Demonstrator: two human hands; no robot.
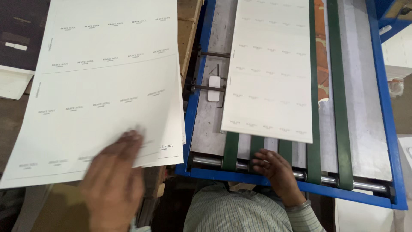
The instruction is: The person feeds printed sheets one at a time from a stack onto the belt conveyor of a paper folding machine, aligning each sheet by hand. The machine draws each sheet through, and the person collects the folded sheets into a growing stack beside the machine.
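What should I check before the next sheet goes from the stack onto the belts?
1. Left hand on the top sheet of the stack: ok, fingers rest on its near edge, though blurred.
2. Only one sheet lifted: cannot tell.
3. Right hand off the belts: not ok, it rests at the front roller by the green belts.
4. Sheet on conveyor moved on: not ok, it lies on the belts.
5. Side guide beside that sheet: ok.

Cream printed sheets [103, 86], green belts [339, 107], blue machine frame [386, 107], pale striped shirt [240, 212].
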